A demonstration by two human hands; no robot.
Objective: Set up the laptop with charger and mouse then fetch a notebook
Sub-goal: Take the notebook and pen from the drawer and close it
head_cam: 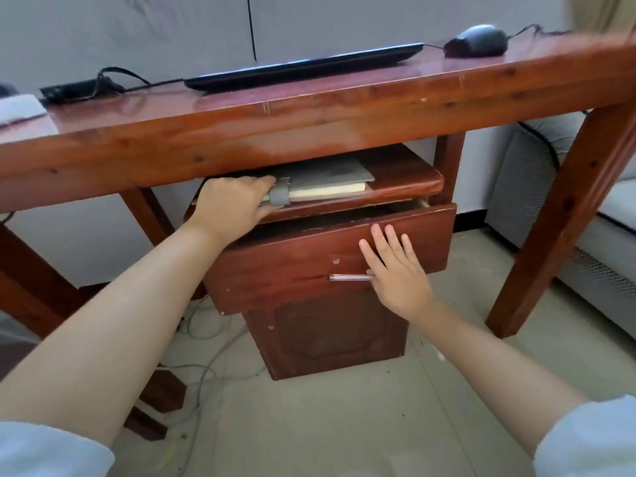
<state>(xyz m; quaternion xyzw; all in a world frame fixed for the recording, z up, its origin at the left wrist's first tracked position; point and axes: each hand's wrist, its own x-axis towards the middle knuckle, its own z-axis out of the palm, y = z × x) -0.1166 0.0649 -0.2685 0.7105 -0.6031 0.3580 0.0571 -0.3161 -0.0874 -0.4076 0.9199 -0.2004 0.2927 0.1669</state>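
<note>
A grey notebook [330, 177] with a grey clasp lies on top of the small wooden cabinet [406, 182] under the table. My left hand [230, 206] grips the notebook's left end, fingers over its cover. My right hand [395, 273] presses flat on the front of the half-open drawer [309, 266], with a clear pen [349, 277] pinched under the thumb. On the red-brown table [309, 125] sit the black laptop [303, 67], the black mouse [476, 41] at its right and the charger brick [74, 89] at its left, both cabled to it.
A grey sofa [585, 215] stands to the right behind the table leg [564, 218]. Loose cables [206, 370] lie on the tiled floor beside the cabinet. A white cloth-like object [19, 108] rests on the table's left end.
</note>
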